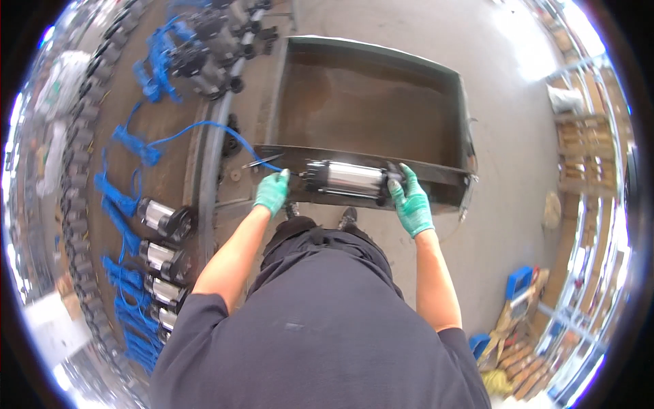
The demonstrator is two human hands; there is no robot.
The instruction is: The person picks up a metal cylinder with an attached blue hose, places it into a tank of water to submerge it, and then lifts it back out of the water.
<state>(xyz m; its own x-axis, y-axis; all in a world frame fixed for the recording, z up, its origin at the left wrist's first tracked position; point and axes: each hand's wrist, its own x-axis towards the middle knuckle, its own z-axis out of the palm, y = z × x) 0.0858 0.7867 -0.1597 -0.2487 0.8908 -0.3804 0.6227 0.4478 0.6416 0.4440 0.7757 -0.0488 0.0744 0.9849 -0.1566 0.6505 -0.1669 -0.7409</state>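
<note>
A cylindrical electric pump (354, 178), silver in the middle with black ends, lies level in front of me at the near edge of a water-filled tank (381, 48). My right hand (413, 204), in a green glove, grips the pump's black right end. At the other end, my left hand (272, 192), also gloved in green, is closed on the blue cable (235, 131) close to where it joins the pump. From there the cable arcs away to a blue coil (139, 145) on the bench at left. Part of the left fingers' grip is hidden.
Several similar pumps (161, 255) with bundled blue cables line the bench on my left, and more stand at its far end (204, 61). A thin pen-like tool (261, 161) lies by the tank's near left corner. Wooden pallets (584, 153) and a blue bin (519, 282) are at right.
</note>
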